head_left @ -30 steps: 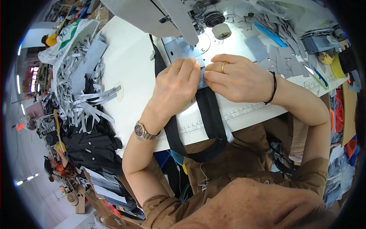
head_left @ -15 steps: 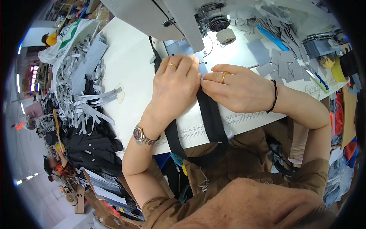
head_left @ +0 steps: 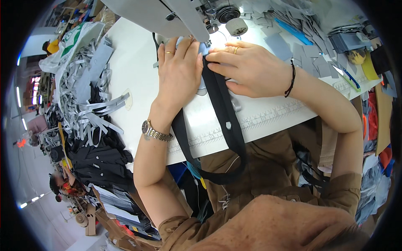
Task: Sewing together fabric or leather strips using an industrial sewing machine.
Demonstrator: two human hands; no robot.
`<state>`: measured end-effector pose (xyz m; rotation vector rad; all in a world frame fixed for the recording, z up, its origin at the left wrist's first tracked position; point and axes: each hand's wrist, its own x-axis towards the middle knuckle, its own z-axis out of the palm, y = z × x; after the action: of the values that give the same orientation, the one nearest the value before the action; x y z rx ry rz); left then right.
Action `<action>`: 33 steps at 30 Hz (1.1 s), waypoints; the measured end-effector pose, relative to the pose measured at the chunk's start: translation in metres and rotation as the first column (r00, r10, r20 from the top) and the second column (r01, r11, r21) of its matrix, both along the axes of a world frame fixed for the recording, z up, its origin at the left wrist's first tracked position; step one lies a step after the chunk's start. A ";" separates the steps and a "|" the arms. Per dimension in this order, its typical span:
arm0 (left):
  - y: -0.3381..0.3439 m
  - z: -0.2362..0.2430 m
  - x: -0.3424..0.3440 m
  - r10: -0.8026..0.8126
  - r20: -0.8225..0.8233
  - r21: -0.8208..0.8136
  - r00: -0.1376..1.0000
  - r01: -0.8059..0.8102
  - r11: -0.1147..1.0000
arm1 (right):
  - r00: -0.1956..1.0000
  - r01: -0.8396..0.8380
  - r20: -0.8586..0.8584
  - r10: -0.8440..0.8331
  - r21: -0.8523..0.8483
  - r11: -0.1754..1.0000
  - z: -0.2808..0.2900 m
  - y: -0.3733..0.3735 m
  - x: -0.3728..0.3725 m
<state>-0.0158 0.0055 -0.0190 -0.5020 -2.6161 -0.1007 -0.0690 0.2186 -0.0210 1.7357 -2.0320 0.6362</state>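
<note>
Beneath the sewing machine head (head_left: 171, 14), a black strap (head_left: 221, 104) runs up to the needle area and loops down over the table's front edge. A light grey-blue piece (head_left: 204, 49) lies against its upper end. My left hand (head_left: 178, 73), fingers bent and close together, presses on this piece just left of the needle. My right hand (head_left: 257, 69) is closed at the strap's upper end, thumb and fingers along its right edge. The fingertips of both hands are partly hidden. The strap's left run passes under my left wrist.
Loose grey patches (head_left: 310, 58) lie at the right, with a blue tool (head_left: 293, 31) and thread snips (head_left: 347, 77). A heap of grey strips (head_left: 90, 92) hangs at the left above black cloth (head_left: 100, 157). A ruler scale (head_left: 268, 117) marks the table's front edge.
Both hands have moved up and slightly left, carrying the strap and grey-blue piece closer beneath the machine head. More of the strap's right run now shows on the table.
</note>
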 end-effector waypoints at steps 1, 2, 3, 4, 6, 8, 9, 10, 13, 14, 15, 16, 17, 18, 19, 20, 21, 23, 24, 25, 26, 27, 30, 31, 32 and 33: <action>0.001 0.002 0.001 -0.022 -0.002 0.009 1.000 0.022 1.000 | 1.000 0.011 -0.003 -0.011 -0.002 1.000 0.000 0.001 0.000; 0.001 0.004 0.002 -0.044 -0.004 0.019 0.999 0.044 0.999 | 1.000 0.013 -0.002 -0.013 0.001 1.000 0.001 0.001 0.000; 0.001 0.005 0.002 -0.045 -0.003 0.023 0.999 0.045 0.999 | 1.000 0.022 0.007 -0.022 0.009 1.000 0.001 0.001 0.000; 0.000 0.005 0.002 -0.059 -0.003 0.040 0.998 0.059 0.997 | 0.999 0.027 0.017 -0.028 0.020 0.999 0.000 0.001 -0.001; -0.002 0.006 0.000 -0.067 0.000 0.055 0.998 0.067 0.996 | 0.999 0.033 0.011 -0.033 0.039 0.999 0.001 0.001 -0.002; -0.002 0.003 -0.001 -0.058 0.000 0.063 0.998 0.058 0.996 | 0.999 0.038 0.001 -0.038 0.055 0.998 0.001 0.001 0.000; -0.003 0.002 -0.001 -0.051 -0.001 0.066 0.999 0.051 0.997 | 0.999 0.045 -0.009 -0.044 0.068 0.997 0.002 0.001 0.000; -0.003 0.002 -0.001 -0.044 -0.009 0.070 0.999 0.044 0.997 | 0.999 0.049 -0.022 -0.048 0.081 0.996 0.003 0.001 0.000; -0.003 0.001 -0.001 -0.045 -0.008 0.102 0.999 0.045 0.994 | 0.999 0.037 -0.038 -0.034 0.086 0.996 0.004 0.001 0.000; -0.002 0.001 -0.002 -0.040 0.006 0.092 0.999 0.040 0.995 | 0.998 0.031 -0.056 -0.025 0.093 0.995 0.005 0.002 0.000; -0.001 0.000 -0.002 -0.035 0.019 0.082 0.999 0.034 0.996 | 0.999 0.041 -0.032 -0.037 0.120 0.992 0.006 0.004 0.001; 0.000 0.000 0.000 -0.031 -0.041 0.045 0.999 0.033 0.998 | 0.999 0.049 -0.008 -0.048 0.143 0.989 0.008 0.004 0.002; -0.001 0.002 0.002 -0.020 -0.059 0.047 0.998 0.023 0.999 | 0.999 0.041 -0.026 -0.037 0.145 0.989 0.010 0.003 0.003; -0.003 0.003 0.006 -0.014 -0.051 0.009 0.999 0.015 1.000 | 0.998 0.031 -0.050 -0.022 0.182 0.983 0.012 0.002 0.005; -0.005 0.004 0.012 -0.007 -0.034 -0.024 0.999 0.006 1.000 | 0.998 0.020 -0.066 -0.005 0.224 0.974 0.016 0.001 0.009; -0.007 0.005 0.019 0.006 -0.040 -0.017 0.999 -0.007 1.000 | 0.998 -0.033 -0.053 0.045 0.217 0.976 0.020 0.000 0.012; -0.009 0.005 0.028 0.019 -0.041 -0.040 0.999 -0.021 0.999 | 0.997 -0.044 -0.058 0.058 0.223 0.974 0.025 -0.002 0.016; -0.019 0.008 0.042 0.031 -0.049 -0.099 0.998 -0.036 0.994 | 0.989 -0.143 0.001 0.148 0.259 0.955 0.037 -0.010 0.026; -0.021 0.007 0.049 0.020 -0.096 -0.121 0.995 -0.032 0.992 | 0.984 -0.176 0.002 0.181 0.231 0.957 0.041 -0.016 0.032; -0.019 0.009 0.057 0.023 -0.107 -0.125 0.994 -0.036 0.992 | 0.983 -0.177 -0.009 0.184 0.229 0.957 0.044 -0.020 0.035; -0.012 0.010 0.066 -0.008 -0.067 -0.062 0.998 0.004 0.998 | 0.988 -0.132 -0.047 0.146 0.228 0.965 0.047 -0.023 0.036; -0.005 0.011 0.076 -0.045 -0.028 0.001 0.999 0.045 0.999 | 0.991 -0.084 -0.085 0.106 0.225 0.971 0.051 -0.027 0.038; 0.029 0.017 0.117 -0.231 0.020 0.106 0.973 0.228 0.968 | 0.941 -0.034 -0.332 0.059 0.079 0.996 0.053 -0.067 0.032; 0.038 0.020 0.128 -0.311 0.028 0.127 0.950 0.305 0.944 | 0.930 -0.008 -0.361 0.074 0.180 0.984 0.057 -0.084 0.038; 0.047 0.023 0.135 -0.310 0.029 0.090 0.950 0.307 0.948 | 0.916 -0.088 -0.366 0.168 0.224 0.971 0.047 -0.097 0.037; 0.052 0.020 0.136 -0.311 0.032 0.056 0.950 0.309 0.949 | 0.902 -0.159 -0.387 0.193 0.118 0.980 0.025 -0.114 0.036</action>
<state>0.1204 0.0576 0.0012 -0.8992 -2.5458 -0.2797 -0.0331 0.1044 0.0037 1.9281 -1.6540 0.2218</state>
